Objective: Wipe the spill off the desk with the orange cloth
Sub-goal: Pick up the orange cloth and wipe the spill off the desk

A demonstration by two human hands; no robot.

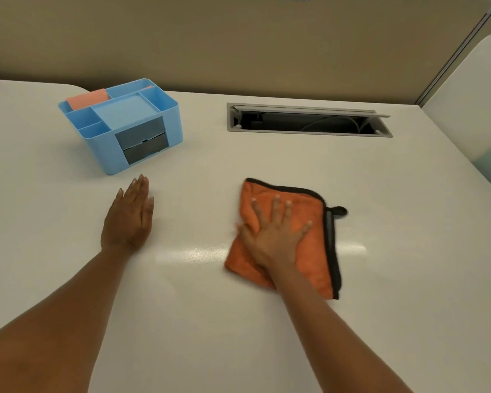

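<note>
White desk [267, 154], spill not clearly visible: orange cloth [309, 251], soft, light, likely bunches; right hand [272, 239] pressing it flat, fingers spread; left hand [129, 217] flat, empty.

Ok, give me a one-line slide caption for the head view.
Right hand pressed flat on the orange cloth on the white desk, left hand resting flat beside it.

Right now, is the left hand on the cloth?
No, the left hand lies flat on the bare desk, apart from the orange cloth, which only the right hand presses down.
</note>
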